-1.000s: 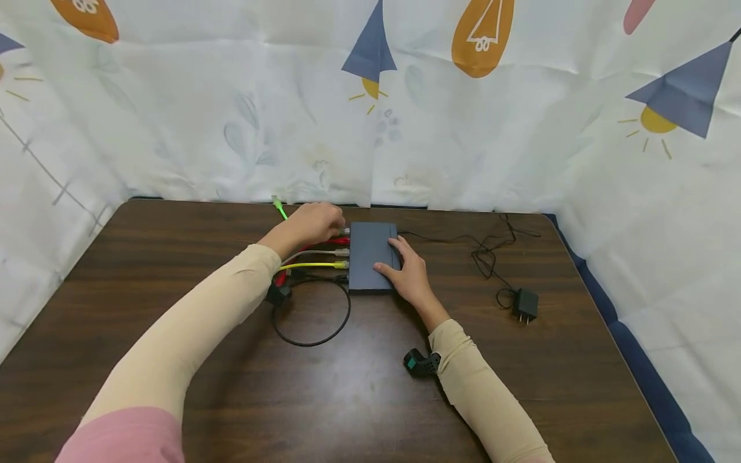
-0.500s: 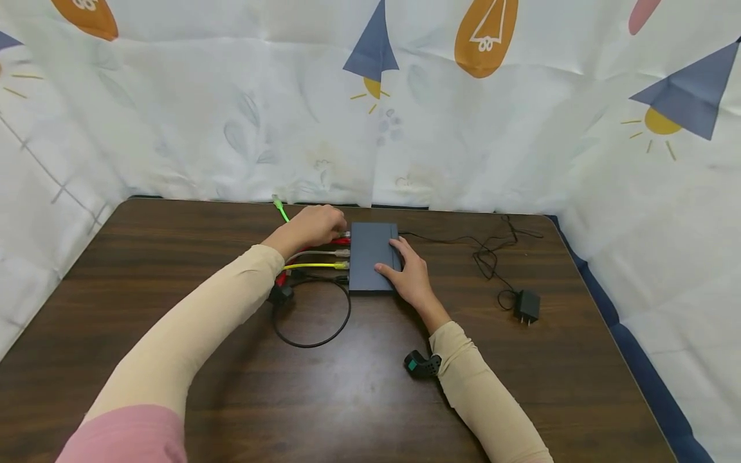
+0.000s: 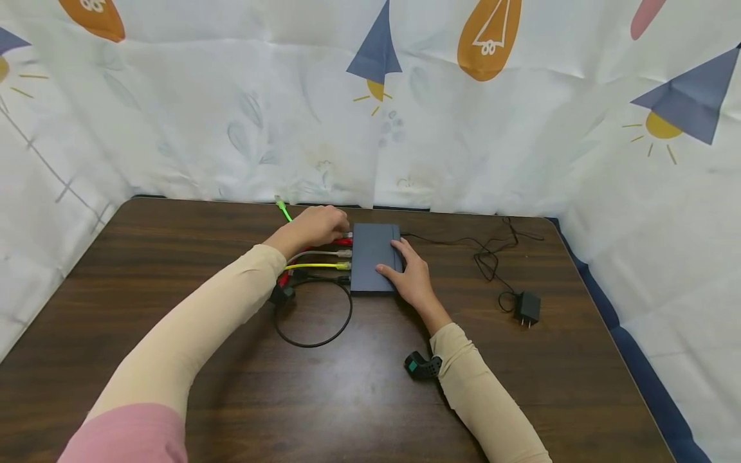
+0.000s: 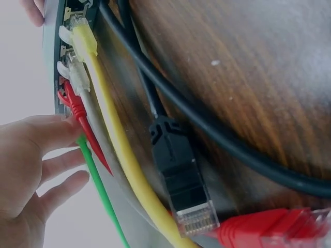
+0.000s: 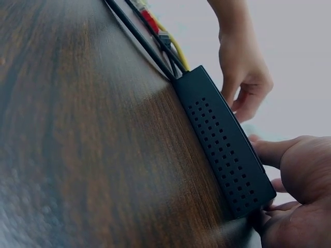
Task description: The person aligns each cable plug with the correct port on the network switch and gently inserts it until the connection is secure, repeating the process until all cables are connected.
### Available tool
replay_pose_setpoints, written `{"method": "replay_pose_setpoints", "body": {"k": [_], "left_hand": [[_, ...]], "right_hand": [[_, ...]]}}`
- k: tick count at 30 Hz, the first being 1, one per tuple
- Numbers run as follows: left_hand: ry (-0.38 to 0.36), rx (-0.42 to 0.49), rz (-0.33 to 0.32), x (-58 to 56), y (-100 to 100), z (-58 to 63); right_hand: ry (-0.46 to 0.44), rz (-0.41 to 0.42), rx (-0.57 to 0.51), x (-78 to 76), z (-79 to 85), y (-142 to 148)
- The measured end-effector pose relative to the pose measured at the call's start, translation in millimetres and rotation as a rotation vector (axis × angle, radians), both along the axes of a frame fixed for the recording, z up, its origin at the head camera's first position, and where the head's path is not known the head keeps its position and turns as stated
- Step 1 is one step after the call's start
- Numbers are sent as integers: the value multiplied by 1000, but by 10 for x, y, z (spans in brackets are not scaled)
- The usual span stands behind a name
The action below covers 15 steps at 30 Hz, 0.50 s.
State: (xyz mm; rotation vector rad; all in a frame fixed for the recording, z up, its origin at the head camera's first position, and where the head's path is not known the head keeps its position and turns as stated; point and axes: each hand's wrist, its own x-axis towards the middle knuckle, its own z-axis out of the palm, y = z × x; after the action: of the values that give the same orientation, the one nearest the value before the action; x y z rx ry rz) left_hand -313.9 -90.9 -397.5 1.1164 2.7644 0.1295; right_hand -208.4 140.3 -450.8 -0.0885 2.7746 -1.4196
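Observation:
A dark grey network switch (image 3: 375,257) lies flat on the table. My left hand (image 3: 317,226) is at the far end of its left side, pinching the end of a green network cable (image 4: 98,181) by the ports. The green plug's tip is hidden by the fingers. Below that hand, a red plug (image 4: 76,106), a grey cable (image 3: 321,253) and a yellow cable (image 3: 315,265) sit in the row of ports. My right hand (image 3: 410,273) grips the switch's right side, thumb on top; the wrist view shows the vented side (image 5: 222,150).
A black cable (image 3: 312,345) loops on the table in front of the left side. Loose black (image 4: 181,175) and red plugs (image 4: 269,227) lie near it. A black power adapter (image 3: 528,307) with a tangled cord lies to the right. A patterned cloth (image 3: 255,116) hangs behind the table.

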Motion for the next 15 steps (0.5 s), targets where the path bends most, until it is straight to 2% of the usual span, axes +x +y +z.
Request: {"method": "replay_pose_setpoints", "body": {"k": [6,15], "left_hand": [[-49,40,17,4,-19,14],[-52,47,-14,11,9,44]], "right_hand": [[3,7,-7,13,4,-11],[7,-2,-15,3,24,-5]]}}
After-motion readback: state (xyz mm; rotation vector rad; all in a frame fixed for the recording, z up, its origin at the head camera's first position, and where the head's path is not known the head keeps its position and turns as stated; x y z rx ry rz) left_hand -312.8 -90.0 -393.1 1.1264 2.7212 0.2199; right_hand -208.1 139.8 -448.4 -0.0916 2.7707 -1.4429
